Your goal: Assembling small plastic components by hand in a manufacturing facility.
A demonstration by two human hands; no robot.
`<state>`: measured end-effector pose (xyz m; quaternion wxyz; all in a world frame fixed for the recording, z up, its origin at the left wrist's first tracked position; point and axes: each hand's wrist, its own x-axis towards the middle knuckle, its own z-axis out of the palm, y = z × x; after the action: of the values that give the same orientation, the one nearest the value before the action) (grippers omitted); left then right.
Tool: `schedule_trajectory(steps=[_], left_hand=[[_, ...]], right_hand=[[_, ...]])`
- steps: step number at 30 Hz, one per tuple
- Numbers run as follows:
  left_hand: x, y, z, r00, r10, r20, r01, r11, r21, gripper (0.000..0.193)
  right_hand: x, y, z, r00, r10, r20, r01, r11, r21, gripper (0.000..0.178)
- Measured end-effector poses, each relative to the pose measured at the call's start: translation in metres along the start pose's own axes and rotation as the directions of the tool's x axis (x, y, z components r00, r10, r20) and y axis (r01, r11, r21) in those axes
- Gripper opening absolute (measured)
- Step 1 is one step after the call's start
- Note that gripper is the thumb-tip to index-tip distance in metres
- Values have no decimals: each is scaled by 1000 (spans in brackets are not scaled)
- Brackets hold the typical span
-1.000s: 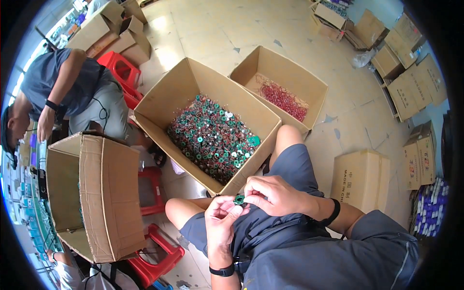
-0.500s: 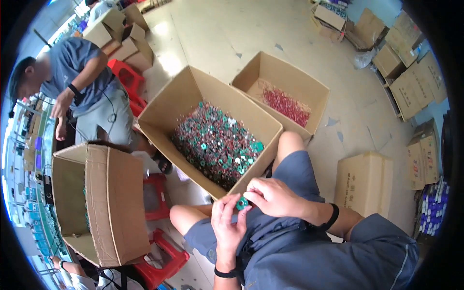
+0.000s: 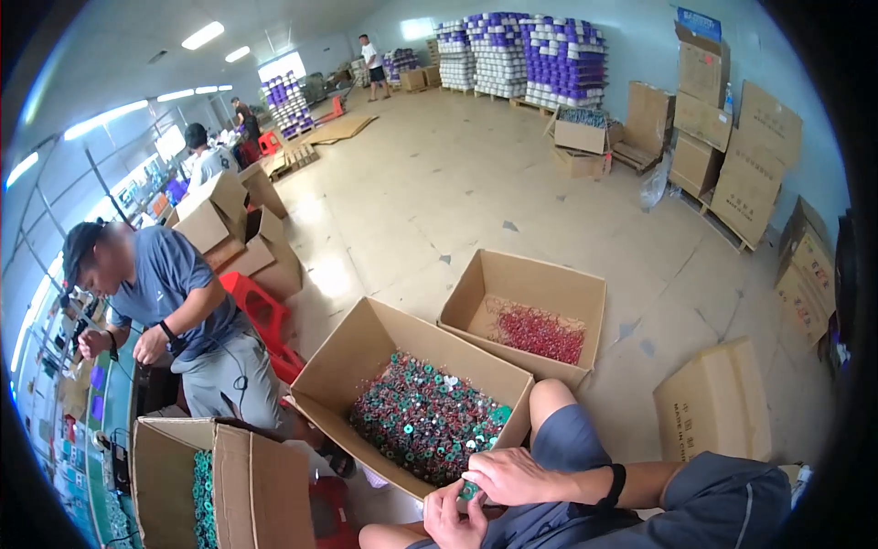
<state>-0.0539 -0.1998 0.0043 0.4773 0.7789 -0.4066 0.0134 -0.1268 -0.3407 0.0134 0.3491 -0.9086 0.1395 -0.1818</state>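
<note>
Low in the head view, my left hand [image 3: 454, 520] pinches a small green ring-shaped part [image 3: 469, 491] between thumb and fingers. My right hand [image 3: 514, 478] is closed just above it, its fingertips against the ring's upper edge; whatever they pinch is too small to make out. Just beyond my hands stands a large open carton [image 3: 416, 334], holding a heap of green ring parts with reddish wires [image 3: 430, 416]. Behind it to the right, a smaller open carton [image 3: 462, 284] contains thin red wire pieces [image 3: 540, 334].
At left, a co-worker [image 3: 174, 293] sits at a long bench beside red stools [image 3: 261, 311]. Another carton [image 3: 274, 485] with green rings stands near left. A flattened-looking carton [image 3: 713, 403] lies right. Purple and white stacks [image 3: 562, 64] and more cartons [image 3: 700, 137] line the far wall.
The view has tilted up, so cartons and hands sit lower and the far room shows. My hands stay together at the green ring. The co-worker's hands have risen.
</note>
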Motion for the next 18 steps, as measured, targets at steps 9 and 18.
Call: schedule_trajectory(steps=[9, 18], left_hand=[[10, -1, -8, 998, -56, -41, 56, 998, -19, 33], [25, -21, -1, 991, -8, -134, 16, 998, 62, 31]], right_hand=[[25, -15, 1, 981, -156, -112, 155, 988, -23, 21], [38, -14, 9, 990, -59, -125, 43, 990, -131, 24]])
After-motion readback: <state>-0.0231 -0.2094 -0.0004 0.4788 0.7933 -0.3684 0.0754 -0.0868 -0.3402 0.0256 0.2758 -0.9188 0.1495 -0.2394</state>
